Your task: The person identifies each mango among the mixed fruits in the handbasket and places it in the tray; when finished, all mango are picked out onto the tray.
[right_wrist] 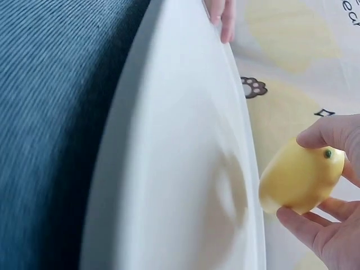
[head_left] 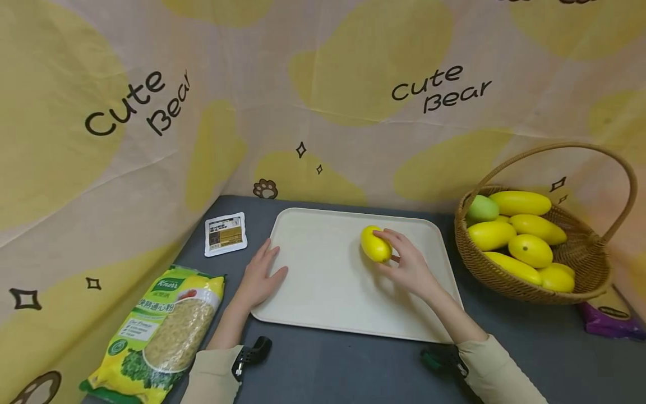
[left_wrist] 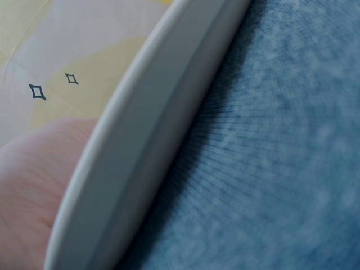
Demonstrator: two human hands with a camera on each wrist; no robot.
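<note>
My right hand [head_left: 411, 266] holds a yellow lemon [head_left: 375, 244] between thumb and fingers, over the right half of a cream tray [head_left: 313, 280]. In the right wrist view the lemon [right_wrist: 301, 177] is raised off the tray, with a small green spot at one end and its shadow on the tray's surface. My left hand [head_left: 259, 280] rests on the tray's left rim, fingers extended and thumb spread. Only part of that left hand [left_wrist: 39, 185] shows in the left wrist view, behind the tray's edge [left_wrist: 140, 129].
A wicker basket [head_left: 466, 266] with a tall handle, holding several yellow fruits and a green one, stands right of the tray. Behind it lies a purple packet [head_left: 613, 320]. To the left are a small flat sachet [head_left: 225, 234] and a Knorr pasta bag [head_left: 161, 331]. Printed cloth hangs behind.
</note>
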